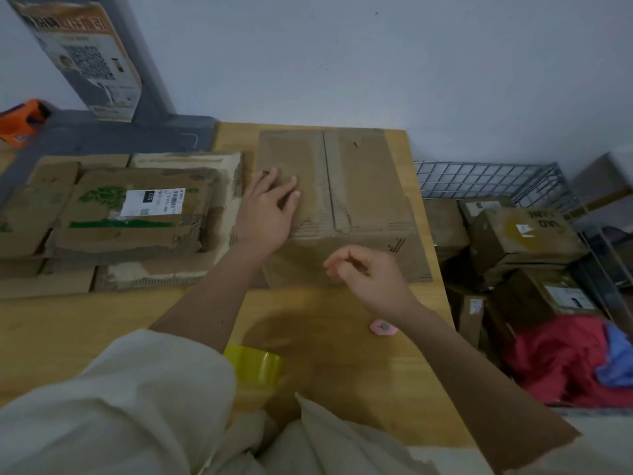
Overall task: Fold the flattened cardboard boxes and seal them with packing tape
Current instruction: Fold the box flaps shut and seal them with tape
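Two flaps of the folded box, at the table's far right, met under the flat, straight-fingered left hand. The right hand hovered near its front, fingers curled, apparently empty. With the tape roll lying nearer, lifting that palm might let the flaps spring open.

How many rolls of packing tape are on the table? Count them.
1: the yellowish transparent roll of packing tape lies on the wooden table, near edge, beside the left sleeve. Others may be hidden.
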